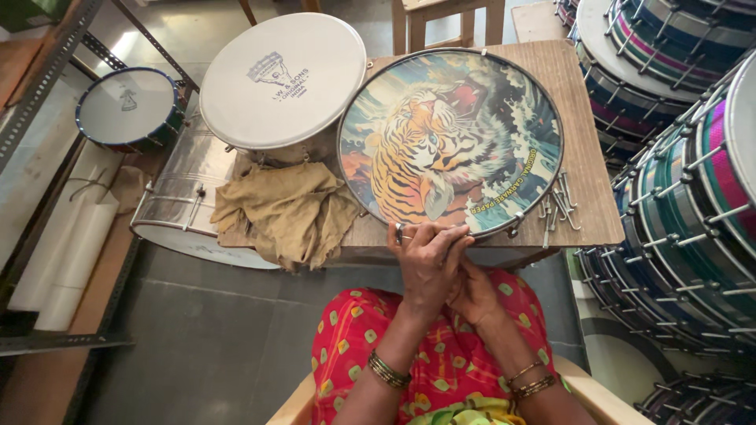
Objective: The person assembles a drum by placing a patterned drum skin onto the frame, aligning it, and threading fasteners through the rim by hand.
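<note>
A round drum head printed with a tiger picture lies flat on a small wooden table. My left hand rests on the drum's near rim, fingers curled over the metal hoop, a ring on one finger. My right hand sits just under and behind the left, close to the same part of the rim; what it grips is hidden by the left hand. A small pile of metal hook rods lies on the table to the right of the drum.
A white drum head and a crumpled tan cloth lie left of the tiger drum. A steel drum shell and a small blue-rimmed drum stand farther left. Stacked colourful drums fill the right side.
</note>
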